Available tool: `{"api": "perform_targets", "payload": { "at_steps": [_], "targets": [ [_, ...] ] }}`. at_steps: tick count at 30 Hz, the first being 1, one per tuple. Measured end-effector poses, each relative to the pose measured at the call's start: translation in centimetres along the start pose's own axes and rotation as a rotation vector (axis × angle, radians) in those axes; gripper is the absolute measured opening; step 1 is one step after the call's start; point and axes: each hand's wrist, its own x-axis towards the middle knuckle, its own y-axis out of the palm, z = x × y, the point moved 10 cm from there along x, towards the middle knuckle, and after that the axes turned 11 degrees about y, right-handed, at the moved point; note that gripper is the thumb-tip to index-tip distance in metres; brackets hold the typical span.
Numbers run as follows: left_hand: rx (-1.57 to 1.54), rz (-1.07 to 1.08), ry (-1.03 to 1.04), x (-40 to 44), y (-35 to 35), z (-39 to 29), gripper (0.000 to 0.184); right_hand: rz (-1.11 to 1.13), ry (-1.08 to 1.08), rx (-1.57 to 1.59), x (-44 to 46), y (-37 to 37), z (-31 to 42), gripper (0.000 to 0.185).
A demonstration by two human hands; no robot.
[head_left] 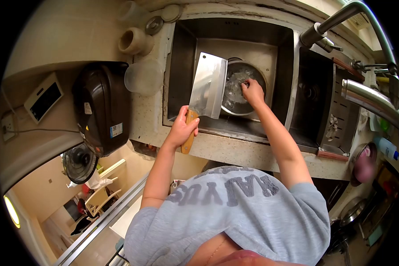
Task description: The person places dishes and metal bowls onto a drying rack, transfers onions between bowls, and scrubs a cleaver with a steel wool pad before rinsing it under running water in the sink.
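Note:
A wide cleaver [207,82] with a wooden handle is in my left hand [182,128], its fingers wrapped round the handle. The blade points up over the left part of the metal sink [270,53], overlapping the rim of a round pan [235,106]. Water with ripples or bubbles shows inside the pan, which sits in the sink. Over the pan's right side is my right hand [254,92], fingers curled together above or at the water; what they hold, if anything, is too small to make out.
Right of the sink lies a second, darker basin [312,97], with a faucet [314,35] behind. Left on the counter stand a translucent container [144,78] and a beige jar [131,41]. Farther left are a dark appliance [103,106] and a black fan [80,162].

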Motion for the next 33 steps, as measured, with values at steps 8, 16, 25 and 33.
{"api": "perform_targets", "payload": {
  "at_steps": [8, 16, 25, 33],
  "targets": [
    [-0.011, 0.063, -0.063, -0.1, 0.8, 0.2, 0.026, -0.052, -0.596, 0.116, -8.7, -6.1, 12.2, 0.025],
    [-0.021, 0.123, -0.075, 0.1, 0.9, 0.3, 0.027, -0.018, -0.496, 0.137, -5.2, -5.3, 11.5, 0.021],
    [0.019, 0.041, -0.097, 0.7, -0.6, 2.1, 0.028, -0.019, -0.126, -0.267, 3.4, 2.1, -0.2, 0.026],
    [0.115, 0.049, -0.003, 3.7, 1.0, 2.0, 0.032, 0.161, -0.577, 0.367, -11.5, -3.1, 14.7, 0.025]
  ]
}}
